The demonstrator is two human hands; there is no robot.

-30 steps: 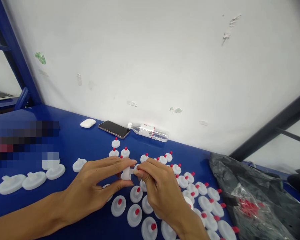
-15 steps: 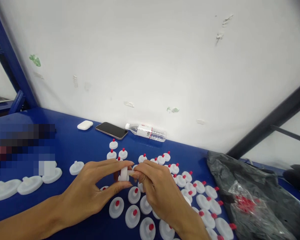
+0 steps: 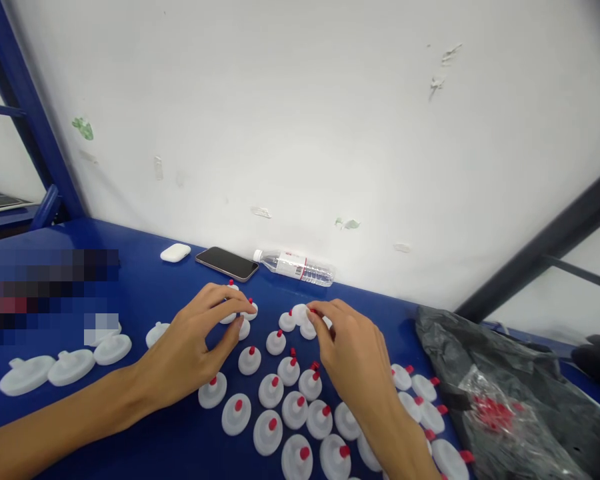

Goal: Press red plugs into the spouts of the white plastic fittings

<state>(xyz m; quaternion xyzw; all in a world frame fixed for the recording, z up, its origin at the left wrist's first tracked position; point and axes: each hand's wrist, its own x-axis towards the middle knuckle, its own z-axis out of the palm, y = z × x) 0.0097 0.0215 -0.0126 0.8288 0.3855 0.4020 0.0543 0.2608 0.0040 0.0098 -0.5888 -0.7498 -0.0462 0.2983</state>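
— What are the hands doing?
— The left hand [image 3: 190,347] curls over a white disc with a red cap [image 3: 244,328], fingers loosely bent around it. The right hand [image 3: 353,350] pinches another disc [image 3: 300,313] between fingertips at the far edge of the cluster.
— And around them?
— Rows of capped discs [image 3: 285,400] lie on the blue table [image 3: 145,293] nearest the camera; uncapped white discs [image 3: 70,363] sit to the left, a black bag [image 3: 505,393] to the right. Farther back, by the wall, lie an earbud case [image 3: 175,253], a phone [image 3: 227,263] and a water bottle [image 3: 295,266].
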